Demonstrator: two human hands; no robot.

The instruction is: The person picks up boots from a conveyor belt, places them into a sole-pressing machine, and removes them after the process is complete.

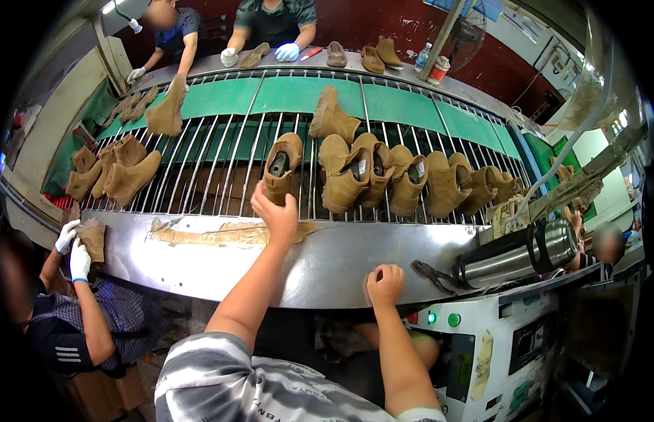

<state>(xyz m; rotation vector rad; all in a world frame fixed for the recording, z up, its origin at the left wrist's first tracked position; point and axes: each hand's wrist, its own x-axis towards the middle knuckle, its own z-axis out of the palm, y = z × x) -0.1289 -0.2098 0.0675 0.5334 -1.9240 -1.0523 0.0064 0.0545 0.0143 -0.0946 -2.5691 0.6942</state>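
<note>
My left hand reaches over the near edge of the rod conveyor, its fingers closed on the heel end of a tan boot. Something dark shows inside that boot's opening. Just right of it, a row of tan boots stands on the rods, and one more boot sits behind them. Resting at the front edge of the metal table, my right hand is curled into a fist; whatever it may hold is hidden. Dark-handled pliers lie to its right.
A steel flask lies at the right. Peeling brown tape crosses the tabletop. More boots stand at the left. A gloved co-worker holds a boot nearby; two others work across the green belt. A control box stands below.
</note>
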